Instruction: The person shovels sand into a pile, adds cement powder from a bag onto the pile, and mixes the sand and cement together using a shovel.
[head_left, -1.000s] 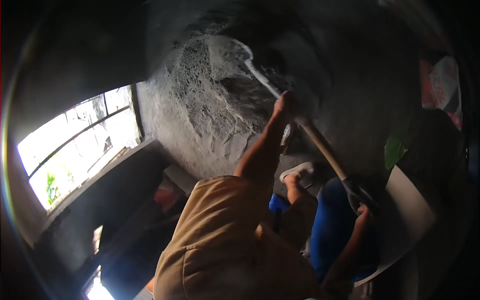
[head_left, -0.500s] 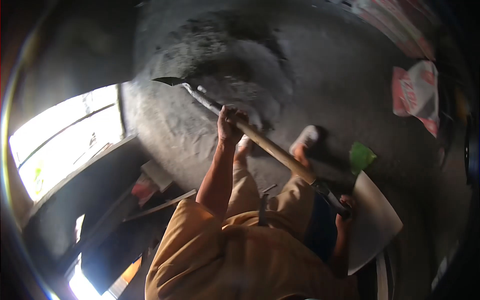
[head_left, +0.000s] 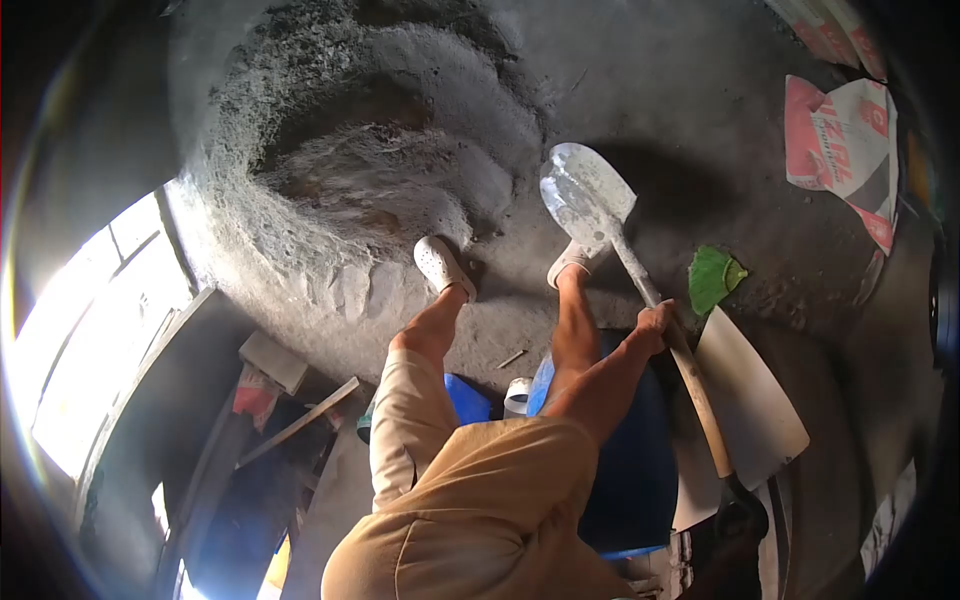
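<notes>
A shovel (head_left: 700,395) with a wooden shaft slants across my right side, its pale, crusted blade (head_left: 585,190) raised near my right foot. My left hand (head_left: 656,322) reaches across my body and is wrapped round the shaft just behind the metal socket. At the black D-shaped grip, my right hand (head_left: 738,545) is closed on the end of the shovel, mostly lost in shadow. Left of the blade lies a broad grey heap (head_left: 235,150) of powdery material with a hollow in its middle.
A torn red-and-white bag (head_left: 845,135) lies at the right, and a green fan-shaped piece (head_left: 712,278) is near the shaft. Behind it leans a pale sheet (head_left: 755,390). A blue barrel (head_left: 630,480) stands beside me; boards (head_left: 300,425) lie at the left.
The shovel blade has swung from over the heap to the right, near my right foot. My left hand has moved right with the shaft, and my view has turned.
</notes>
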